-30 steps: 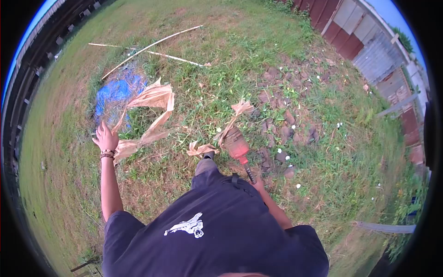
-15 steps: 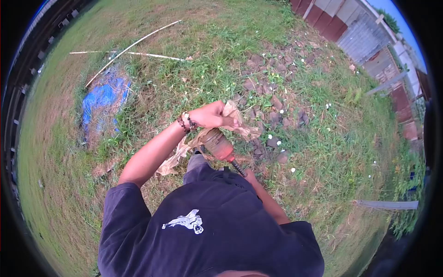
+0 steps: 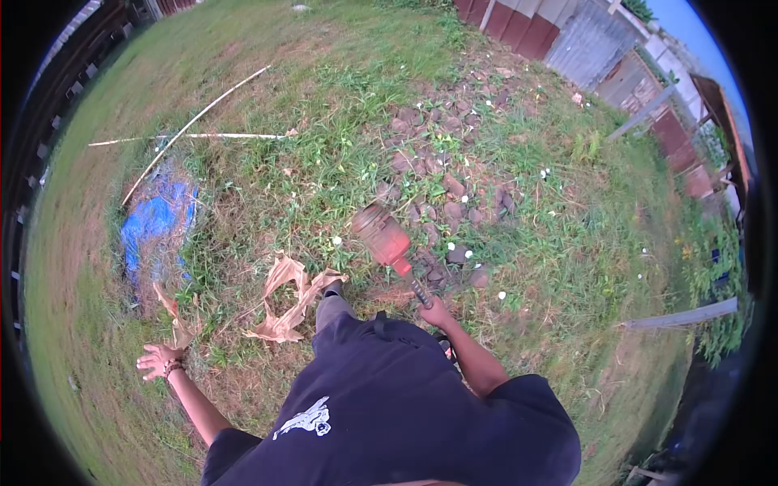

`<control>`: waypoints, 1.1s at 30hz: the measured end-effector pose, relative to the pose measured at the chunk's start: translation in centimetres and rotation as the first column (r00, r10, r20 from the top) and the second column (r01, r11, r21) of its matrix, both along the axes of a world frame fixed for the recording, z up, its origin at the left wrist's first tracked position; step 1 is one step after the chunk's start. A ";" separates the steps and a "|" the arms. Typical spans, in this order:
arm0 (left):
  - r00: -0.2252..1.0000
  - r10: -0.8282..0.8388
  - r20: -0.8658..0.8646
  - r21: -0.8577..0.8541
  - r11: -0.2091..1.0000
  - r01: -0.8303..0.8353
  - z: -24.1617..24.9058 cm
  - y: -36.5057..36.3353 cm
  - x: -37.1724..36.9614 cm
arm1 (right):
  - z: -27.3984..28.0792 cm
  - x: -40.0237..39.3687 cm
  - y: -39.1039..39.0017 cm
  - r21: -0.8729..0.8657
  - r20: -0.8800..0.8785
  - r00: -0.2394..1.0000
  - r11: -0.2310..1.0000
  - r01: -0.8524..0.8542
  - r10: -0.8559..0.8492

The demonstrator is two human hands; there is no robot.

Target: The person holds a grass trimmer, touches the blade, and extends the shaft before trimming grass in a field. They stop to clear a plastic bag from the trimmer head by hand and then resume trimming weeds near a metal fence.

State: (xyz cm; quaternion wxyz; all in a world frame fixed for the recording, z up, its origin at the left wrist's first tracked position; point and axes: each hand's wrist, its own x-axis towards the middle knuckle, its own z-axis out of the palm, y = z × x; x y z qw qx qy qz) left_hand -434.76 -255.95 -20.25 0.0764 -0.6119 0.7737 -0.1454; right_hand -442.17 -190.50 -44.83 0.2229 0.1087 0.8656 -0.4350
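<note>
My right hand (image 3: 438,312) is wrapped round the dark, striped handle (image 3: 420,293) of a tool with a red, fan-shaped head (image 3: 382,237) that looks like a leaf rake. The head points up and away from my body, and its far end is brownish and ribbed. Out to the left, my left hand (image 3: 160,361) is open, fingers spread, with a beaded bracelet at the wrist. Just beyond that hand shows a tan, dry leaf-like piece (image 3: 180,326). A larger crumpled tan piece (image 3: 284,301) lies beside my foot (image 3: 332,288).
A blue tarp (image 3: 160,223), partly covered with dry grass, lies on the left near two crossed pale poles (image 3: 194,121). Stones (image 3: 438,170) are scattered through the grass ahead. A metal-sheet wall (image 3: 596,49) stands far right, and a grey beam (image 3: 681,314) juts in from the right.
My left hand has let go of the tan leaf-like material at the tool's head and swung out left, opening. One tan piece is now near that hand. My right hand still grips the handle.
</note>
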 end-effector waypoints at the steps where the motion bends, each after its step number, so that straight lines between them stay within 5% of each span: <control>1: 0.979 -0.192 0.068 -0.156 0.967 0.200 -5.9 -3.7 3.7 | 2.2 -1.2 0.0 -0.042 -0.064 0.996 0.997 0.059 -0.062; 3: 0.962 -0.078 -0.260 0.326 0.931 0.164 -6.0 3.1 0.6 | 6.4 -4.2 -0.1 -0.178 -0.250 0.924 0.952 0.248 -0.288; 4: 0.746 -0.310 -0.589 0.303 0.772 0.559 -15.6 0.5 1.2 | 8.1 -5.8 -0.8 -0.297 -0.346 0.822 0.884 0.360 -0.451; 5: 0.748 -0.309 -0.588 0.469 0.623 0.626 -12.6 7.4 -2.1 | 10.2 -8.0 -0.2 -0.292 -0.407 0.799 0.892 0.345 -0.443; 7: 0.537 -0.536 -0.651 0.494 0.238 0.836 -12.0 17.4 -6.8 | 14.9 -11.6 1.0 -0.434 -0.455 0.721 0.837 0.333 -0.523; 10: 0.242 -0.603 -0.760 0.543 -0.385 0.746 -13.8 29.2 -11.8 | 26.7 -13.6 1.7 -0.756 -0.354 0.705 0.632 0.171 -0.614; 12: 0.106 -0.523 -0.846 0.469 -0.634 0.615 -13.8 35.5 -13.4 | 33.1 -13.3 2.1 -0.872 -0.385 0.650 0.488 -0.025 -0.655; 15: 0.018 -0.570 -0.821 0.486 -0.683 0.545 -11.7 40.2 -14.7 | 41.1 -10.5 1.8 -0.891 -0.446 0.565 0.408 -0.200 -0.695; 19: -0.135 -0.525 -0.841 0.273 -0.626 0.731 -12.6 40.1 -15.8 | 47.6 -5.9 2.1 -0.800 -0.588 0.404 0.429 -0.420 -0.701; 22: -0.252 -0.494 -0.832 -0.062 -0.369 0.927 -11.6 38.5 -18.1 | 51.3 -3.1 2.0 -0.777 -0.570 0.310 0.377 -0.503 -0.761; 24: -0.337 -0.463 -0.820 -0.377 -0.008 0.926 -12.2 37.3 -20.8 | 53.1 -1.6 1.8 -0.771 -0.538 0.246 0.352 -0.530 -0.807; 26: -0.233 -0.388 -0.892 -0.385 0.379 0.841 -10.2 35.7 -25.4 | 54.6 -0.4 1.8 -0.755 -0.519 0.243 0.306 -0.580 -0.819; 28: -0.279 -0.338 -0.899 -0.416 0.460 0.784 -9.7 32.8 -30.0 | 55.7 0.7 1.7 -0.753 -0.475 0.204 0.276 -0.597 -0.856; 30: -0.402 -0.160 -0.902 -0.432 0.333 0.838 -8.2 30.1 -33.4 | 56.1 1.8 2.5 -0.763 -0.445 0.183 0.264 -0.590 -0.877; 31: -0.409 -0.201 -0.890 -0.454 0.306 0.837 -7.0 29.2 -34.0 | 56.1 2.1 2.4 -0.771 -0.427 0.173 0.257 -0.583 -0.887; 32: -0.475 -0.016 -0.880 -0.456 0.309 0.835 -6.9 28.9 -34.9 | 56.1 2.3 2.2 -0.778 -0.408 0.166 0.247 -0.577 -0.898; 33: -0.375 0.177 -0.910 -0.346 0.174 0.922 -7.8 28.1 -36.2 | 56.1 2.5 2.0 -0.785 -0.388 0.158 0.236 -0.573 -0.908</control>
